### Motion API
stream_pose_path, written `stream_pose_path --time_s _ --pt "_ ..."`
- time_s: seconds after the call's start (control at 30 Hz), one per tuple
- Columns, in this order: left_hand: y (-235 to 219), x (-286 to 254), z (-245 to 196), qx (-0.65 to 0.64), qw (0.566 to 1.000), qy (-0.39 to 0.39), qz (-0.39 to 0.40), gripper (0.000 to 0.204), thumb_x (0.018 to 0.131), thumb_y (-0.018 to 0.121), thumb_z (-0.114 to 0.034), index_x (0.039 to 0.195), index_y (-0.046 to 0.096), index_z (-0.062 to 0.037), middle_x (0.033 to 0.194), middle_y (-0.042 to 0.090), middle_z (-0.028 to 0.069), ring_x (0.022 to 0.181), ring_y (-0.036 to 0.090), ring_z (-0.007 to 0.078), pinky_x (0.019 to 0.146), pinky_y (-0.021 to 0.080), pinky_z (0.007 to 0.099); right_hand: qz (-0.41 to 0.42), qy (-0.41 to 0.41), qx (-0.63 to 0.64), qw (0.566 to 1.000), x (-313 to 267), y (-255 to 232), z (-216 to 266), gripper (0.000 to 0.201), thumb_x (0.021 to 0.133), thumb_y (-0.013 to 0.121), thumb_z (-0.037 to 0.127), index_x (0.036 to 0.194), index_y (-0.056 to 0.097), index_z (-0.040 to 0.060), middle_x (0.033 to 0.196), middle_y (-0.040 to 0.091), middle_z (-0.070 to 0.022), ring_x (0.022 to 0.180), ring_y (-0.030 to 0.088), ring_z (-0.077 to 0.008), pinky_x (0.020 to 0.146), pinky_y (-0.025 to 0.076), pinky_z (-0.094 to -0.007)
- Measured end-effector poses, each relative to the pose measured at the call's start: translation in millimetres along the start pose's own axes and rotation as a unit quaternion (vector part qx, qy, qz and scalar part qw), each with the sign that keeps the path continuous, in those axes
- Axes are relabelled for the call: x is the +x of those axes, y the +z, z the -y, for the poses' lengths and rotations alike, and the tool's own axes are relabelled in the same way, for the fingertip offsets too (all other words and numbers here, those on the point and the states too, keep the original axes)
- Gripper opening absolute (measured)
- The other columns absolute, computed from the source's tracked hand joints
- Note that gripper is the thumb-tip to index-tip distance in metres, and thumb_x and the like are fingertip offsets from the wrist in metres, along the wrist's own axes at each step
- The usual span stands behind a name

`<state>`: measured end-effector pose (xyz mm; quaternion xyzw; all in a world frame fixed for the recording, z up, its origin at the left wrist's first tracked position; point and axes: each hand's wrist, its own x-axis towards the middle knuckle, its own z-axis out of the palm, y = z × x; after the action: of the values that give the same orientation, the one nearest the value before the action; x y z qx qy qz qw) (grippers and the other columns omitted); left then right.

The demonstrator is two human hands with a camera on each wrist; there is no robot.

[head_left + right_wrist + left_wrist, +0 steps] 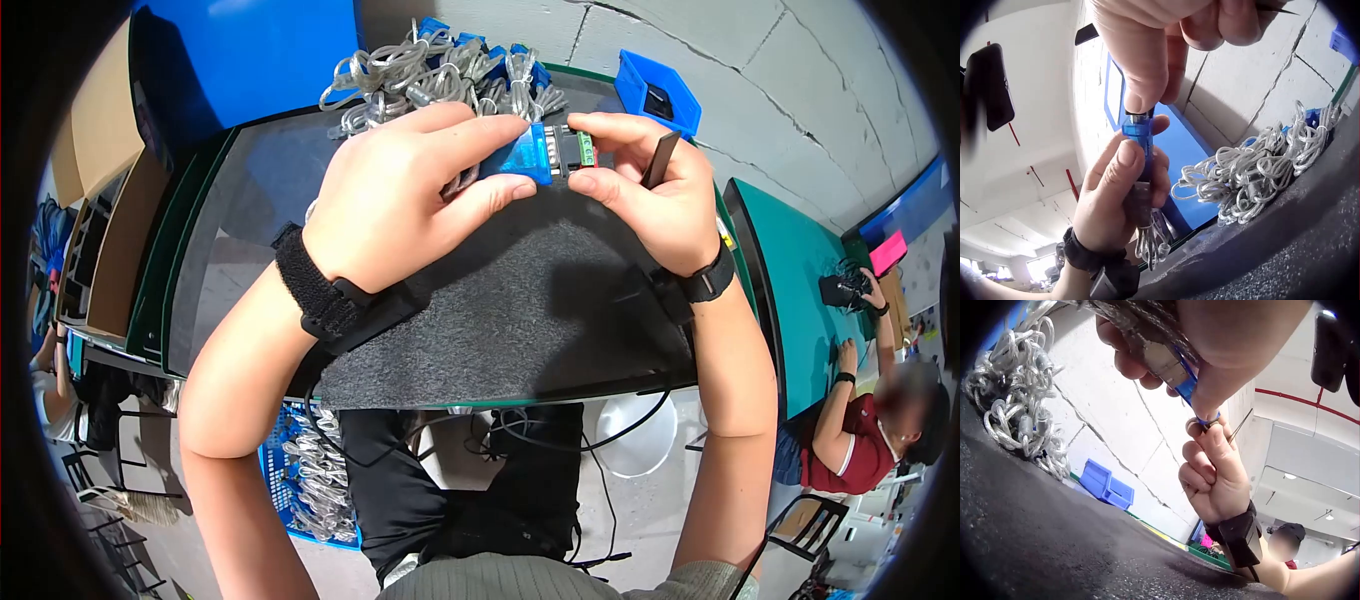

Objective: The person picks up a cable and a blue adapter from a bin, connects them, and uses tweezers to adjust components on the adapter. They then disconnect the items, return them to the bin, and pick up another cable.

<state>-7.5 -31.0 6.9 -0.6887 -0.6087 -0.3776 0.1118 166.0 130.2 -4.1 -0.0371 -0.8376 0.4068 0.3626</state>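
Observation:
My left hand [400,195] grips a translucent blue adapter [525,158] with a grey cable, thumb and fingers curled round its body, held above the dark felt mat [520,310]. My right hand [650,190] pinches the small green terminal block [583,150] at the adapter's end between thumb and forefinger, and a thin dark tool [661,158] is tucked in the same hand. In the right wrist view the blue adapter [1139,140] stands upright in the left hand [1116,200]. From the left wrist, the right hand [1213,475] touches the adapter's blue tip [1188,390].
A heap of coiled grey cables [440,75] lies at the table's far edge. A blue bin [657,95] sits far right, a blue crate of cables [310,470] under the table. A green table [800,260] with another seated person [870,420] is to the right.

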Motion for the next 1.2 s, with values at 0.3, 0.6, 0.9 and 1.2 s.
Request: stream_pose_path --time_s 0.3,0.6,0.9,1.2 --pt "1 -5 4 0.034 0.999 0.021 0.002 0.038 0.077 0.075 -0.022 0.108 0.066 -0.0021 0.081 0.061 0.0115 0.065 0.058 0.0254 0.059 0.046 0.0326 -0.002 0.001 0.007 1.0 -2 10 -7 0.037 0.073 0.079 0.008 0.108 0.068 0.0085 0.081 0.062 0.0073 0.055 0.031 0.0001 0.049 0.027 -0.0168" --pt "-2 -2 4 0.035 0.999 -0.007 -0.002 0.038 0.078 0.074 -0.023 0.108 0.065 -0.0015 0.084 0.062 0.0121 0.071 0.06 0.0258 0.063 0.047 0.0312 0.014 0.03 0.067 0.997 5 2 -2 0.049 0.077 0.076 0.008 0.122 0.057 0.0057 0.095 0.06 0.0033 0.059 0.039 0.0004 0.054 0.035 -0.016" --pt "-5 2 18 0.006 0.998 -0.065 0.017 0.04 0.082 0.072 -0.025 0.109 0.063 0.0022 0.092 0.066 0.014 0.078 0.062 0.0232 0.071 0.048 0.0298 0.172 0.09 -0.211 0.958 2 -21 -46 0.024 0.089 0.057 0.01 0.111 0.061 0.0027 0.105 0.064 -0.0153 0.104 0.06 -0.0281 0.091 0.047 -0.0349" --pt "-7 2 12 -0.001 0.999 -0.018 0.041 0.037 0.079 0.074 -0.023 0.106 0.064 -0.0002 0.087 0.064 0.0131 0.075 0.059 0.0254 0.068 0.047 0.0318 0.089 0.069 0.074 0.991 6 2 -8 0.066 0.079 0.074 0.014 0.136 0.044 0.0071 0.113 0.061 -0.0058 0.094 0.061 -0.015 0.086 0.049 -0.0289"
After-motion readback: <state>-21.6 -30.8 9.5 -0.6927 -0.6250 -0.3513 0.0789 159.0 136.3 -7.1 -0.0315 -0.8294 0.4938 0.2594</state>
